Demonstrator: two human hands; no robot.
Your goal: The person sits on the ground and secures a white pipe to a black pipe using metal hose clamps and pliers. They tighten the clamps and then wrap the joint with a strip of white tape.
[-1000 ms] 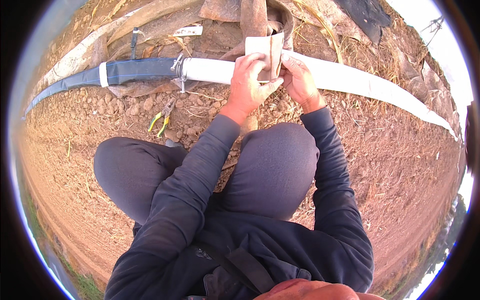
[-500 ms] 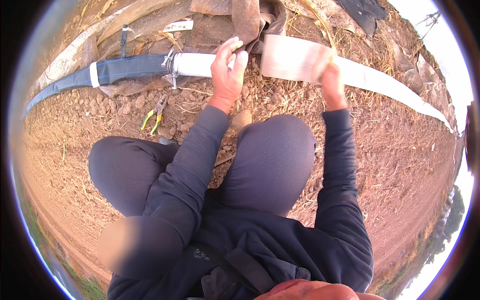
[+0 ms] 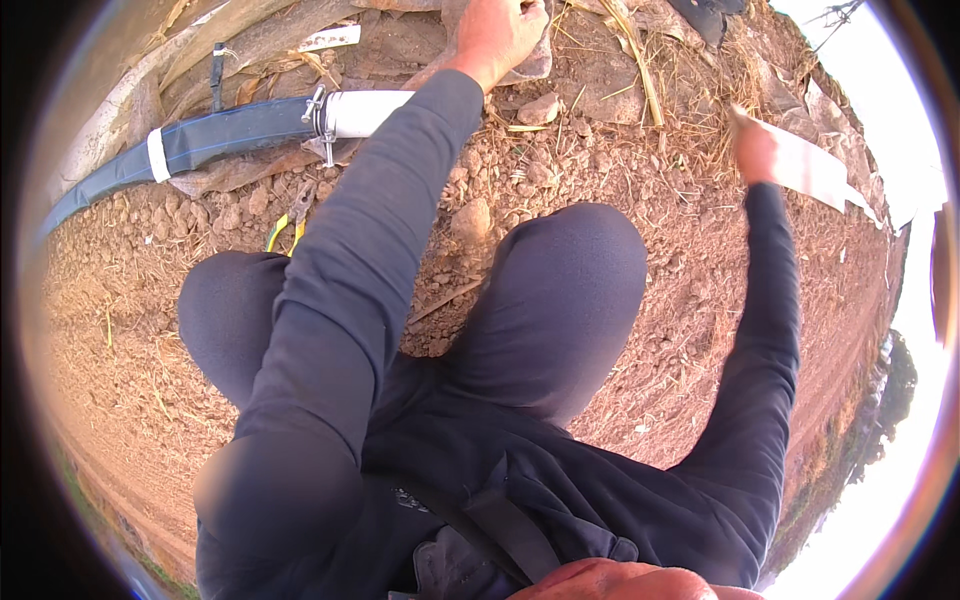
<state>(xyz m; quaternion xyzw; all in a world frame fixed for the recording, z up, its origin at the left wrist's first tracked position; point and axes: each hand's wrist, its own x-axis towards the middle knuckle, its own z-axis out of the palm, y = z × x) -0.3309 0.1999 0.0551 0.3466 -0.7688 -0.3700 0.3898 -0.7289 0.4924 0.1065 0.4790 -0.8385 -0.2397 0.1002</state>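
Note:
My right hand [image 3: 757, 155] is closed on a flat white hose [image 3: 805, 165] out to the right, its length trailing off toward the right rim. My left hand [image 3: 500, 38] is at the top edge with fingers curled and tips together; wrinkled brown cloth [image 3: 534, 68] lies against it, but what is in the fingers is hidden. Under my left forearm runs a short white hose piece [image 3: 370, 112], whose right end is covered by the sleeve. A metal clamp [image 3: 320, 125] joins it to a dark blue flat hose [image 3: 235, 137] with a white band.
Yellow-handled pliers [image 3: 298, 222] lie on the crumbly soil beside my left knee, partly hidden. A small black fitting [image 3: 217, 78] stands behind the blue hose. Stones [image 3: 470, 219], dry straw [image 3: 640, 65] and old sheeting [image 3: 270, 30] lie along the bank.
My right hand has carried the folded white hose far to the right. My left hand has moved up and right to the brown cloth. The view has shifted slightly.

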